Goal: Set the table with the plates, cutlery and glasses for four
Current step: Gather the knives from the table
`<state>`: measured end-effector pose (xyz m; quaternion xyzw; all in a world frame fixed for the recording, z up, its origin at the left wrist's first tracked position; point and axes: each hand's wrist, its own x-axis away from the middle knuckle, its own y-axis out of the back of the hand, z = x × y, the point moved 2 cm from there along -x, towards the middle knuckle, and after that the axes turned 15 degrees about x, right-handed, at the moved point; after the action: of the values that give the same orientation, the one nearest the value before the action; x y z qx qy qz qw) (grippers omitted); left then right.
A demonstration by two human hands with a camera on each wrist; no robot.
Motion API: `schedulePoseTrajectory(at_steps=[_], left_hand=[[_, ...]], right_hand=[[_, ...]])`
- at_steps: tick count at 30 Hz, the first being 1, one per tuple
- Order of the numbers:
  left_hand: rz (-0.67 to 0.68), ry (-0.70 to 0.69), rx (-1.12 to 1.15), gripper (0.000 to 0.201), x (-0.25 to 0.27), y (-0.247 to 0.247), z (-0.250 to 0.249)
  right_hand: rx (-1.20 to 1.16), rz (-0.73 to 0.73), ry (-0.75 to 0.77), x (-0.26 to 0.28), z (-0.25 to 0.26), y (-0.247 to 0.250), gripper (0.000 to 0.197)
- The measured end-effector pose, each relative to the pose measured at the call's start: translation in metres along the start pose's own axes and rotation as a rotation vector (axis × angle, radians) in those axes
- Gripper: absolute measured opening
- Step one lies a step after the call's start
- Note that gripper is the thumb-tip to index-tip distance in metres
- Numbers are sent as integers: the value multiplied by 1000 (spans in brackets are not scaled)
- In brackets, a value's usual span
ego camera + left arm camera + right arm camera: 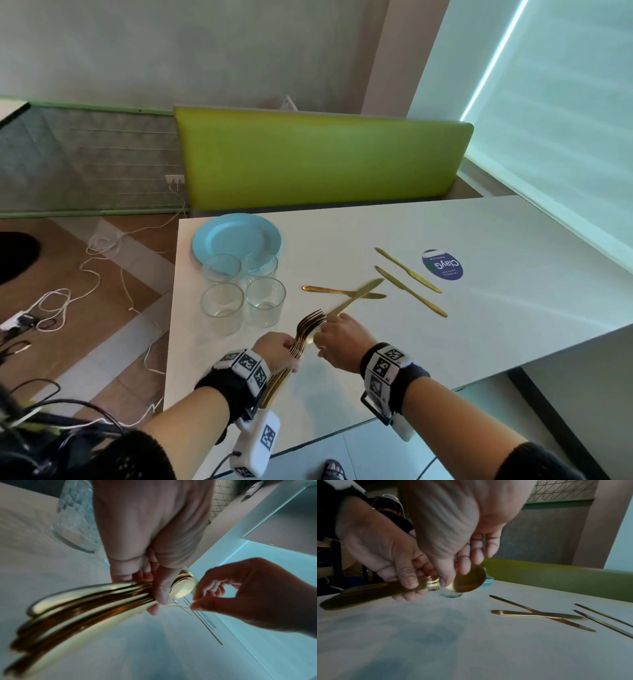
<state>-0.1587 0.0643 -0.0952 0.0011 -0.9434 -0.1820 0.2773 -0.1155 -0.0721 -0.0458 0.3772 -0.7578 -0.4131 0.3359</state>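
Left hand [279,353] grips bundle of gold metal forks and spoons [301,337] by handles, tines pointing away toward four clear glass tumblers [244,291]. Right hand [337,341] pinches spoon bowl at bundle's head end, just beside left. Four gold knives [376,286] lie loose on white table [479,308]; stacked blue plates [236,236] behind glasses. Round blue sticker [442,265] reads "ClayGo".

Both forearms reach forward over the near edge of the worktop [445,240], each wrist wrapped in a black band with a marker cuff. The left hand [279,349] curls its fingers [159,588] round a bundle of gold cutlery [301,339]. The right hand [342,341], just right of that bundle, pinches thumb and fingers at its upper end.
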Motion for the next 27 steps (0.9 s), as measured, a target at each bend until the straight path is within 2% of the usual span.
schedulePoseTrajectory(at_steps=[1, 3, 5, 9, 16, 19, 27], left_hand=[[-15, 11, -56, 20, 0, 4, 4], [-48, 47, -142, 36, 1, 12, 11], [-80, 57, -239, 49, 3, 20, 18], [-44, 76, -385, 55, 8, 31, 28], [22, 32, -545, 48, 11, 36, 45], [-2, -4, -586, 38, 12, 38, 52], [-54, 11, -570, 34, 13, 56, 65]], right_hand=[[-3, 3, -22, 0, -1, -4, 35], [19, -15, -36, 4, -4, -5, 30], [-9, 54, -49, 10, -9, -5, 19], [-42, 187, -108, 22, -15, -18, 27], [-57, 272, -174, 32, -17, -31, 26], [-68, 268, -201, 33, -17, -34, 26], [-91, 262, -224, 47, -15, -38, 30]])
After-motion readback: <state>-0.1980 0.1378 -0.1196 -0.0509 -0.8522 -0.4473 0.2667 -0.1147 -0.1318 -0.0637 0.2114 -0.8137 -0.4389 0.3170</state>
